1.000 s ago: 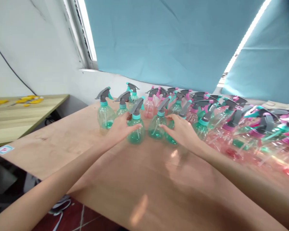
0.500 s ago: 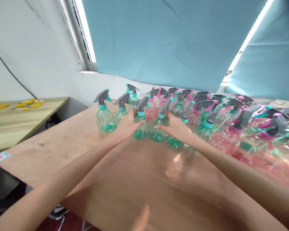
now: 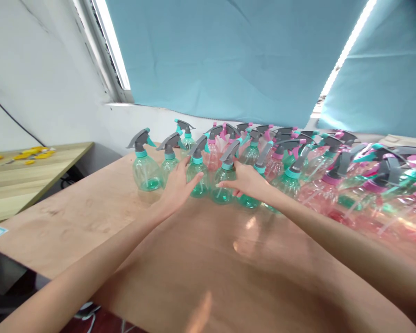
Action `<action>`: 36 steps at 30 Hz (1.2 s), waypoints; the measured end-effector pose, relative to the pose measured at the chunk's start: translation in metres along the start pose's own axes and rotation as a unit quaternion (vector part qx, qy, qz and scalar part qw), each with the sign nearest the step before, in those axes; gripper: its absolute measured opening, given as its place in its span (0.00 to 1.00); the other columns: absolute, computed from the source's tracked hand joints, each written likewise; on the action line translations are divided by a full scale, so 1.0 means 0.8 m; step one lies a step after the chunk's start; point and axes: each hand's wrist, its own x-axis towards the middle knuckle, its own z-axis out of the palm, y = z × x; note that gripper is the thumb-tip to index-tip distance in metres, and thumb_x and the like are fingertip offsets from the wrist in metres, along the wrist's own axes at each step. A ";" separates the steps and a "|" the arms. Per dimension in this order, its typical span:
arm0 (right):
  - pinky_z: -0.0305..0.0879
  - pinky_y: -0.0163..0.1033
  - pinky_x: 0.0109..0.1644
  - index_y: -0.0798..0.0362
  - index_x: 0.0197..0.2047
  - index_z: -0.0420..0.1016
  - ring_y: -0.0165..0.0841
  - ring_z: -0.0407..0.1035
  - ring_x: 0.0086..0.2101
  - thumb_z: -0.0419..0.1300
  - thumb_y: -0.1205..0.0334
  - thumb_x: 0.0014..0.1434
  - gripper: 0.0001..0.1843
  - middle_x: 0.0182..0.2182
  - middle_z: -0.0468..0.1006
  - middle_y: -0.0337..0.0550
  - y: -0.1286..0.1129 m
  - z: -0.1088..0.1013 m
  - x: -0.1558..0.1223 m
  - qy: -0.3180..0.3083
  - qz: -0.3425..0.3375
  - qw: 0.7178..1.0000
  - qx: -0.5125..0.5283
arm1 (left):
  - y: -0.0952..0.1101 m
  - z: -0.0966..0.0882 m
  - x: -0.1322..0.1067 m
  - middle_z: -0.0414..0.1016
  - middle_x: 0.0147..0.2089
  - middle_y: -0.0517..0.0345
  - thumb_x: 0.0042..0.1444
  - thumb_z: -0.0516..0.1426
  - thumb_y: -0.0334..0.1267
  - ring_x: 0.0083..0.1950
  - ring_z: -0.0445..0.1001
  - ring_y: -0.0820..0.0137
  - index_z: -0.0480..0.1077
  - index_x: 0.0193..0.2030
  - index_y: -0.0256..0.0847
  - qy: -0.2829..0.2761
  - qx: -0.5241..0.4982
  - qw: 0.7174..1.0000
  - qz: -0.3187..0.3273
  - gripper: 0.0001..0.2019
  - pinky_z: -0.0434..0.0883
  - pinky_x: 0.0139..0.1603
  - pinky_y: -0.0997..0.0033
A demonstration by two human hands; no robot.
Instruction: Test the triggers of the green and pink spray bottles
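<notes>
- The near left bottle, a rounded translucent green plastic spray bottle with a grey trigger head and turquoise collar (image 3: 200,189), stands upright at the front edge of the group, with a little green showing low inside.
- The near right bottle, of the same shape and colours (image 3: 222,196), stands just beside it, also upright.
- Your left hand (image 3: 175,188) grasps the near left bottle from its outer side, thumb across the front; your right hand (image 3: 251,182) does likewise on the near right bottle. You appear to have both, though how firmly, I cannot tell.
- You seem to be lining up this pair; the next move calls for level, even pressure, keeping both bases on the wood.
- Mind your right fingers: another green spray bottle (image 3: 248,202) stands close by them and could be knocked.
- Farther right, pink-tinted spray bottles (image 3: 319,192) crowd the brown wooden tabletop (image 3: 69,217).
- Behind hangs a blue sheet (image 3: 211,60).
</notes>
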 end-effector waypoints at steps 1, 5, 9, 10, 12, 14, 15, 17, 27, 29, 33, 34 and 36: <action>0.69 0.41 0.21 0.62 0.62 0.58 0.37 0.72 0.18 0.69 0.57 0.54 0.39 0.29 0.79 0.49 -0.001 -0.001 -0.002 -0.004 0.000 1.000 -0.002 | 0.000 0.000 -0.007 0.61 0.68 0.40 0.62 0.54 0.47 0.68 0.61 0.55 0.55 0.64 0.39 0.007 -0.001 1.000 0.003 0.27 0.63 0.65 0.50; 0.68 0.41 0.24 0.60 0.64 0.55 0.39 0.73 0.22 0.69 0.52 0.53 0.42 0.27 0.78 0.45 0.001 -0.001 -0.018 -0.018 -0.018 1.000 -0.016 | 0.003 -0.005 -0.041 0.61 0.67 0.42 0.61 0.55 0.46 0.67 0.63 0.53 0.57 0.64 0.40 0.025 -0.002 1.000 -0.003 0.27 0.63 0.64 0.47; 0.69 0.45 0.36 0.55 0.59 0.61 0.46 0.75 0.38 0.68 0.46 0.53 0.37 0.42 0.77 0.52 0.014 0.001 -0.048 0.016 -0.103 0.993 -0.061 | 0.025 -0.004 -0.070 0.65 0.65 0.44 0.57 0.59 0.50 0.65 0.66 0.51 0.61 0.61 0.41 0.003 -0.061 0.997 -0.038 0.28 0.65 0.63 0.47; 0.68 0.46 0.38 0.54 0.57 0.62 0.47 0.74 0.41 0.67 0.45 0.53 0.36 0.45 0.76 0.53 0.018 0.002 -0.059 0.029 -0.123 0.989 -0.076 | 0.035 -0.002 -0.075 0.64 0.65 0.44 0.56 0.59 0.50 0.66 0.64 0.53 0.60 0.61 0.40 -0.014 -0.090 0.995 -0.036 0.29 0.63 0.65 0.48; 0.67 0.45 0.37 0.54 0.54 0.63 0.47 0.73 0.42 0.66 0.46 0.55 0.31 0.47 0.75 0.52 0.024 0.001 -0.083 0.035 -0.137 0.985 -0.098 | 0.058 0.004 -0.083 0.62 0.67 0.45 0.55 0.60 0.50 0.68 0.61 0.55 0.58 0.63 0.40 -0.062 -0.130 0.989 -0.023 0.32 0.61 0.67 0.50; 0.65 0.43 0.33 0.54 0.48 0.65 0.43 0.74 0.36 0.65 0.50 0.56 0.23 0.43 0.75 0.50 0.030 -0.001 -0.109 0.035 -0.124 0.985 -0.117 | 0.085 0.011 -0.087 0.62 0.67 0.47 0.54 0.62 0.49 0.67 0.62 0.56 0.58 0.64 0.43 -0.101 -0.142 0.985 0.000 0.33 0.62 0.67 0.51; 0.64 0.42 0.31 0.53 0.47 0.65 0.40 0.73 0.34 0.64 0.51 0.57 0.21 0.42 0.74 0.48 0.034 -0.002 -0.122 0.030 -0.126 0.985 -0.115 | 0.100 0.015 -0.088 0.64 0.66 0.49 0.54 0.62 0.47 0.66 0.63 0.57 0.57 0.64 0.44 -0.130 -0.151 0.980 0.013 0.33 0.62 0.66 0.51; 0.64 0.41 0.30 0.53 0.44 0.66 0.38 0.72 0.32 0.64 0.52 0.56 0.18 0.39 0.74 0.45 0.041 -0.006 -0.146 0.032 -0.146 0.982 -0.111 | 0.128 0.024 -0.088 0.72 0.56 0.51 0.55 0.61 0.43 0.57 0.72 0.58 0.60 0.62 0.46 -0.154 -0.161 0.974 0.038 0.28 0.69 0.58 0.53; 0.66 0.42 0.25 0.55 0.49 0.67 0.38 0.72 0.28 0.59 0.39 0.57 0.29 0.39 0.73 0.49 0.101 -0.026 -0.215 0.104 -0.175 0.972 -0.113 | 0.211 0.089 -0.083 0.73 0.53 0.53 0.60 0.57 0.39 0.50 0.76 0.63 0.67 0.53 0.42 -0.193 -0.314 0.927 0.075 0.15 0.73 0.51 0.61; 0.69 0.43 0.27 0.56 0.50 0.65 0.41 0.74 0.32 0.56 0.37 0.59 0.31 0.41 0.73 0.51 0.115 -0.028 -0.216 0.118 -0.185 0.970 -0.107 | 0.216 0.104 -0.080 0.74 0.51 0.53 0.60 0.56 0.37 0.48 0.76 0.65 0.68 0.52 0.41 -0.195 -0.329 0.921 0.070 0.13 0.72 0.50 0.62; 0.74 0.50 0.37 0.54 0.57 0.60 0.49 0.72 0.46 0.53 0.33 0.59 0.36 0.48 0.73 0.56 0.150 -0.035 -0.210 0.107 -0.210 0.968 -0.082 | 0.216 0.125 -0.070 0.73 0.51 0.54 0.59 0.57 0.36 0.45 0.74 0.67 0.68 0.51 0.42 -0.195 -0.324 0.921 0.098 0.13 0.72 0.45 0.68; 0.74 0.52 0.41 0.54 0.60 0.58 0.49 0.71 0.49 0.52 0.33 0.60 0.37 0.52 0.72 0.58 0.160 -0.037 -0.208 0.095 -0.224 0.967 -0.077 | 0.215 0.128 -0.067 0.73 0.49 0.55 0.59 0.57 0.36 0.44 0.74 0.68 0.68 0.50 0.43 -0.192 -0.323 0.921 0.102 0.13 0.72 0.42 0.69; 0.71 0.54 0.51 0.53 0.63 0.56 0.48 0.67 0.55 0.49 0.38 0.65 0.33 0.57 0.69 0.58 0.184 -0.039 -0.203 0.069 -0.246 0.965 -0.063 | 0.212 0.129 -0.060 0.73 0.43 0.59 0.58 0.57 0.36 0.37 0.72 0.72 0.68 0.50 0.45 -0.194 -0.317 0.923 0.102 0.12 0.71 0.36 0.72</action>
